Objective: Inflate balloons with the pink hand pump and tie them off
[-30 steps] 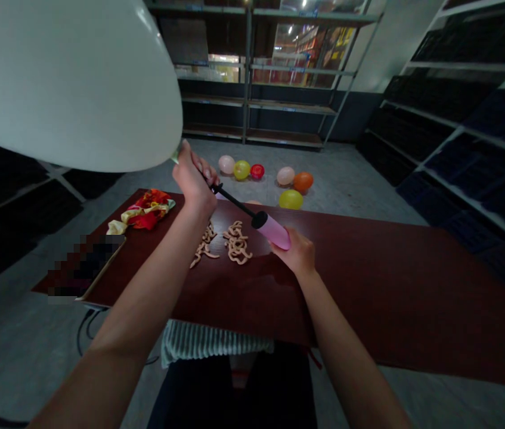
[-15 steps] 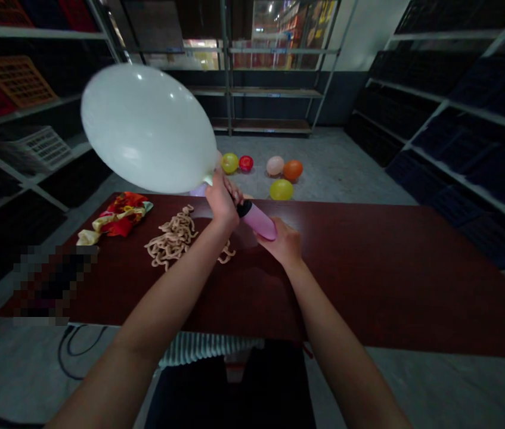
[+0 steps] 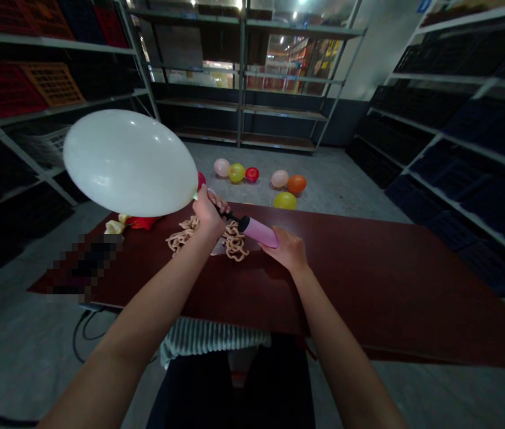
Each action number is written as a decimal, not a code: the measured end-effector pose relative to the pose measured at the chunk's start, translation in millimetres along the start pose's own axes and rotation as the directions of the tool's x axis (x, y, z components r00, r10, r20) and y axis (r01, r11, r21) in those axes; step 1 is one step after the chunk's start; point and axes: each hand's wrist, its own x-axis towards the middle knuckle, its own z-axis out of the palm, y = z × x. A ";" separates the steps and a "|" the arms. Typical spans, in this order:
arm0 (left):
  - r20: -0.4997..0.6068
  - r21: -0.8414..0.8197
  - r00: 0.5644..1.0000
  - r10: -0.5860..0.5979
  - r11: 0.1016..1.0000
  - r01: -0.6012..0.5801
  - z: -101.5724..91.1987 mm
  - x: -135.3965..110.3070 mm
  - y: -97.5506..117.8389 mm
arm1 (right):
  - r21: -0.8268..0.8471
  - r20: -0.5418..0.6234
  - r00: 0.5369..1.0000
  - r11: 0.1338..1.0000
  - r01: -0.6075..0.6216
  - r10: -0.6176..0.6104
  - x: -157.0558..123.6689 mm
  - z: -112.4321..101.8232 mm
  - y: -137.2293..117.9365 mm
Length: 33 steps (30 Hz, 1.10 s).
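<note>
A large inflated white balloon [image 3: 129, 162] floats left of centre, its neck pinched on the pump's nozzle by my left hand [image 3: 208, 212], which is closed round it. My right hand [image 3: 288, 250] is wrapped round the pink barrel of a hand pump [image 3: 259, 231], whose black rod runs a short way toward my left hand. Both hands hover just above a dark red table [image 3: 368, 286]. Under them lies a heap of limp tan balloons [image 3: 229, 241].
Crumpled red and yellow balloons [image 3: 138, 222] lie at the table's far left, beside a blurred-out item [image 3: 82, 265]. Several inflated coloured balloons [image 3: 285, 179] rest on the grey floor beyond. Metal shelving lines both sides and the back. A cable [image 3: 82, 333] trails on the floor.
The pump rod went in, then slid a little way out again. The white balloon now sits lower and farther left than half a second ago. My view has shifted.
</note>
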 end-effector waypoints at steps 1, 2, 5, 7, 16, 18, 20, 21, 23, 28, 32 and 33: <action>-0.007 -0.003 1.000 0.006 1.000 -0.006 -3.8 1.0 7.0 | -0.004 -0.004 1.000 1.000 0.015 -0.015 -0.1 -0.6 -0.9; -0.014 -0.006 1.000 0.015 1.000 -0.016 -7.8 2.1 14.3 | -0.008 -0.005 1.000 1.000 0.031 -0.031 -0.2 -1.2 -1.8; -0.040 -0.016 0.998 0.038 0.999 -0.039 -21.7 5.2 36.8 | -0.023 0.013 0.997 0.997 0.074 -0.074 0.2 -2.8 -4.4; -0.067 -0.022 0.997 0.033 0.999 -0.034 -31.9 7.2 51.0 | -0.034 0.039 0.994 0.994 0.105 -0.104 0.7 -3.5 -5.6; -0.106 -0.036 0.989 0.104 0.993 -0.108 -32.4 9.7 81.2 | -0.006 0.058 0.992 0.994 0.113 -0.112 2.4 -6.7 -9.3; -0.073 -0.035 0.990 0.123 0.991 -0.126 -16.5 5.0 78.2 | 0.002 0.041 0.997 0.998 0.066 -0.066 2.0 -6.4 -6.9; -0.025 -0.026 0.987 0.158 0.987 -0.159 1.3 -0.5 73.0 | 0.006 0.017 1.000 1.000 0.018 -0.018 1.3 -5.1 -3.4; 0.000 -0.014 0.984 0.179 0.984 -0.179 10.1 -2.8 69.6 | 0.012 0.003 1.000 1.000 -0.003 0.003 1.1 -4.2 -1.8; 0.057 0.020 0.976 0.210 0.977 -0.211 26.0 -5.9 60.7 | 0.042 -0.023 0.999 0.998 -0.038 0.039 0.9 -2.5 0.8; 0.171 0.091 0.965 0.197 0.973 -0.214 51.3 -7.7 15.8 | 0.129 -0.037 0.991 0.984 -0.124 0.130 3.1 -2.2 2.3; 0.203 0.117 0.969 0.144 0.978 -0.170 57.0 -14.0 -33.8 | 0.159 -0.028 0.981 0.970 -0.185 0.191 4.3 -3.0 3.7; 0.210 0.121 0.969 0.132 0.980 -0.160 57.4 -16.2 -43.2 | 0.162 -0.027 0.978 0.967 -0.199 0.205 4.1 -2.7 4.3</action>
